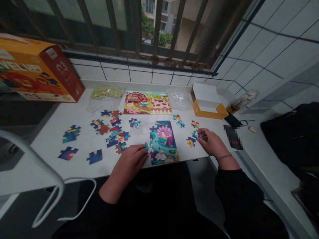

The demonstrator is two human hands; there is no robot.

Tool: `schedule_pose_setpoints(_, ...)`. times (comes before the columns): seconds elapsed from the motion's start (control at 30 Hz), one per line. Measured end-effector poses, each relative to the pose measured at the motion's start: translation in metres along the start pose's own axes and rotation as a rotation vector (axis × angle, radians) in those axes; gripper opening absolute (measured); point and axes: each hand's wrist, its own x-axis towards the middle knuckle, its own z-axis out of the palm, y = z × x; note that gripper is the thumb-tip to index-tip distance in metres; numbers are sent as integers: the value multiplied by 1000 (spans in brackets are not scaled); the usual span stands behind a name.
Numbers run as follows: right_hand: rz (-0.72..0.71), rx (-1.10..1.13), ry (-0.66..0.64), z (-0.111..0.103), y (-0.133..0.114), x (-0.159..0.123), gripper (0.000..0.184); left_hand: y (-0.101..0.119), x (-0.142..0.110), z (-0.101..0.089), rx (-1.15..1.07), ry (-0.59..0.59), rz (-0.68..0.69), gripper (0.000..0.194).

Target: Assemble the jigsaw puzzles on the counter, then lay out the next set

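Head view looks down on a white bench [47, 166] beneath a barred window [159, 30]. The right hand [211, 142] pinches a small jigsaw piece [196, 134] between its fingertips, its grip clenched, near the bench's front right edge. The left hand [129, 162] lies released, its fingers touching the lower left side of a part-built peacock jigsaw [164, 142] at the front edge. Loose jigsaw pieces [109, 129] are spread to the left of it. Behind it, along the back edge, a finished farm jigsaw [147, 103] lies between plastic bags [179, 99]. An orange puzzle box [32, 69] stands at the back left corner.
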Motion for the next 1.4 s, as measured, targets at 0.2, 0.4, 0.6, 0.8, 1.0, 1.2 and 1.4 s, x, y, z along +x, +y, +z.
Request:
schedule_pose_setpoints(0.2,-58,81,102,10,-54,-11,50,6,-3,-4,-24,-7,-36,15)
schedule_pose_setpoints(0.4,-424,339,-146,71,-178,-48,61,6,-9,-18,-133,-59,-5,41)
schedule_pose_setpoints(0.6,-413,427,-147,92,-208,-48,77,0,-15,-29,-136,-137,-32,48)
schedule_pose_setpoints(0.8,-413,434,-115,96,-201,-47,57,-1,-17,-26,-76,-186,1,28)
schedule_pose_setpoints(1.0,-403,433,-62,102,-202,-50,55,-2,-17,-27,-84,-176,2,27)
schedule_pose_setpoints(1.2,-407,431,-68,100,-205,-49,51,0,-14,-29,-75,-169,3,22)
schedule_pose_setpoints(1.4,-434,416,-49,98,-201,-51,43,0,-16,-29,-81,-150,-10,21)
